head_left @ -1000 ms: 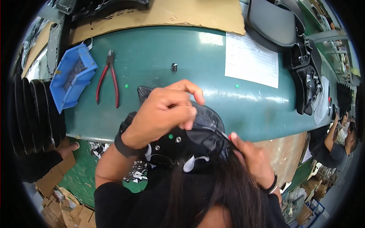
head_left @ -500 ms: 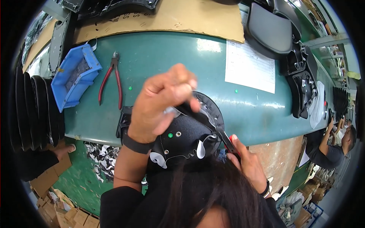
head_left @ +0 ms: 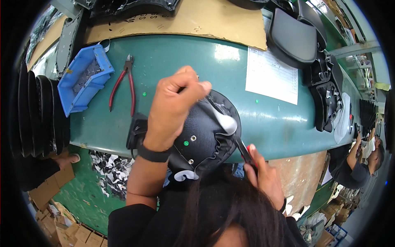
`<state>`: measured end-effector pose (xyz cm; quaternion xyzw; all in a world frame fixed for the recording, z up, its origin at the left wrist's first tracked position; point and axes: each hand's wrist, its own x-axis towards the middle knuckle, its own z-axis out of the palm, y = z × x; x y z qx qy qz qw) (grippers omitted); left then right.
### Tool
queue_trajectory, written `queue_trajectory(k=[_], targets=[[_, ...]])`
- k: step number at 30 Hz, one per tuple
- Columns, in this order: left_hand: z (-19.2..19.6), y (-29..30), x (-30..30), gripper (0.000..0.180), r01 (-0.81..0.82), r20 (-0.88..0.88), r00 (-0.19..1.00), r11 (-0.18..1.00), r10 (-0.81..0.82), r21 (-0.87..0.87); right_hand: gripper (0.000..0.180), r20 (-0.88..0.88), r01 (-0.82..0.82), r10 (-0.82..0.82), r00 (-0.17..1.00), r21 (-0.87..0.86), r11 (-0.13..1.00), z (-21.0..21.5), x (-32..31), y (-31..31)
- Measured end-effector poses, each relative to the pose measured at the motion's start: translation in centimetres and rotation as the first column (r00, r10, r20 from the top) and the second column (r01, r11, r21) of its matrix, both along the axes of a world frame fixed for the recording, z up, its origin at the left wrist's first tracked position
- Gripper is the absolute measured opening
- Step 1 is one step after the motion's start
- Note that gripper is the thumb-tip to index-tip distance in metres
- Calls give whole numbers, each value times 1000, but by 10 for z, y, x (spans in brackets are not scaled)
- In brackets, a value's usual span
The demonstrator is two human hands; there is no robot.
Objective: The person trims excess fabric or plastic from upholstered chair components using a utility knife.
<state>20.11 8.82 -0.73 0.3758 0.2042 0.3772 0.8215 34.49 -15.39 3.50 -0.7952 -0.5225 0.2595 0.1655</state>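
Left hand (head_left: 175, 109) pinches the rim of the round black leatherette cover (head_left: 205, 140) at the green surface (head_left: 173, 53) edge, right hand (head_left: 263, 175) closed on a thin red-handled tool (head_left: 243, 150); risk: tool slip tears the puckered edge.

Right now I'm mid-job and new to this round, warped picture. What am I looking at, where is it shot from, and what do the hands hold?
There is no machine here: a head-worn fisheye camera looks down at a person's own bare hands, so straight edges bend. The left hand presses on a black padded cover, its fingers pinching the top edge. The right hand grips a slim dark tool with a red handle at the cover's edge. On the green table lie red-handled pliers, a blue bin, a printed sheet and more black parts. Another person works at the far right.
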Motion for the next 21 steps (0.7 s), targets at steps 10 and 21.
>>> queue_trajectory(k=[10, 21], targets=[[46, 7, -13, 7, 485, -741, 670, 728, 47, 485, 49, 206, -432, 437, 876, -68, 899, 9, 64, 109], [10, 6, 7, 25, 331, -637, 709, 654, 304, 680, 59, -98, -268, 291, 952, 195, 944, -10, 49, 55]])
